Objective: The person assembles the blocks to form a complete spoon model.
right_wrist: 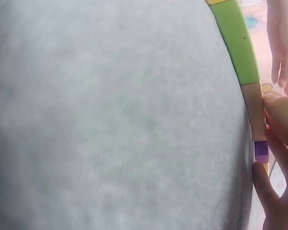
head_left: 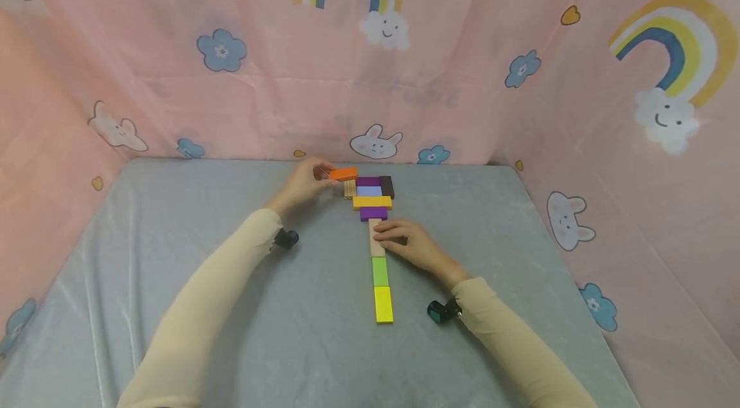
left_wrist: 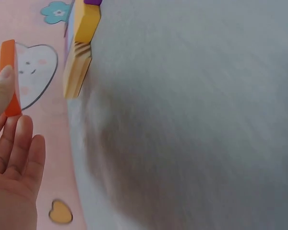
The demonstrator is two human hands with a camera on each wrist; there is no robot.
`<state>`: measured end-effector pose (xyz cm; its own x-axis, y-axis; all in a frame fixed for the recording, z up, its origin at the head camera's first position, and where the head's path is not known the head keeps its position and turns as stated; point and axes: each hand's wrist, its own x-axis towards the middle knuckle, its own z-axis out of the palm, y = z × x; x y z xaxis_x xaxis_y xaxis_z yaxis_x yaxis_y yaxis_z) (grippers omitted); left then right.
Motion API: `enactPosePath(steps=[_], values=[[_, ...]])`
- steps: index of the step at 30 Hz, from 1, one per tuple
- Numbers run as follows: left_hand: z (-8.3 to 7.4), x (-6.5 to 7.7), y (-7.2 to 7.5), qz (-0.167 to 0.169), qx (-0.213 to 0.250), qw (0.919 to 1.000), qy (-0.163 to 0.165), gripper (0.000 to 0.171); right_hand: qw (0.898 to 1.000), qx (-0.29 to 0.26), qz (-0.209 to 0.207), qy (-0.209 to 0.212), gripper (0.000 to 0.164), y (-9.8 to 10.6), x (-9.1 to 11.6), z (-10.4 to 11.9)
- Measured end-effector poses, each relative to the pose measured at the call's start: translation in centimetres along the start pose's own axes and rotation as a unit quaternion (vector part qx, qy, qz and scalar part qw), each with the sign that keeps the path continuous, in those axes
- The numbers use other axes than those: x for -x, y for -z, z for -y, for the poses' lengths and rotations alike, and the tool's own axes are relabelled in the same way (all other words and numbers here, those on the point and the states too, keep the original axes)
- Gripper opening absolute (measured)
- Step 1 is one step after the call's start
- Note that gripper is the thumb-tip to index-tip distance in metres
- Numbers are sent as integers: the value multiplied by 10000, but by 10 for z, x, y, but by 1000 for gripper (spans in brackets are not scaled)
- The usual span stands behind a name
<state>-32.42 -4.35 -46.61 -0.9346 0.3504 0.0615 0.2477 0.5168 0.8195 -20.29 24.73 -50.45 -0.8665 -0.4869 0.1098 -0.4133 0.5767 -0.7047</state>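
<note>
My left hand (head_left: 303, 183) pinches an orange block (head_left: 343, 173) at the far end of a block layout, just above a striped wooden block (head_left: 349, 189). In the left wrist view, the thumb lies across the orange block (left_wrist: 8, 52). My right hand (head_left: 419, 247) rests its fingertips on a plain wooden block (head_left: 376, 248). This block lies between a purple block (head_left: 373, 214) and a green block (head_left: 379, 272). A yellow block (head_left: 383, 306) ends the row nearest me. Beyond the purple block lies an amber block (head_left: 372, 203).
Past the amber block sit a pale blue block (head_left: 369, 191), a dark purple block (head_left: 368, 181) and a black block (head_left: 387, 187). The grey cloth (head_left: 289, 331) covers the table. A pink patterned curtain (head_left: 260, 112) stands at the back and sides, close behind the layout.
</note>
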Motion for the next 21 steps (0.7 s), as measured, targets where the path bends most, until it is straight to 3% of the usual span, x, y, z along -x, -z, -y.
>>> enactPosePath(steps=[8, 13, 17, 21], values=[[-13, -24, -23, -198, -59, 9997, 110, 35, 10000, 15, 29, -63, 23, 2, 1, 1], [-25, -31, -36, -280, -207, 9989, 301, 35, 10000, 36, 26, 29, 24, 4, 3, 1], [-33, -33, -44, -413, -333, 9983, 258, 34, 10000, 5, 77, -60, 24, 4, 2, 2], [-33, -39, -52, -537, -443, 9972, 282, 32, 9998, -22, 136, -166, 24, 4, 2, 3]])
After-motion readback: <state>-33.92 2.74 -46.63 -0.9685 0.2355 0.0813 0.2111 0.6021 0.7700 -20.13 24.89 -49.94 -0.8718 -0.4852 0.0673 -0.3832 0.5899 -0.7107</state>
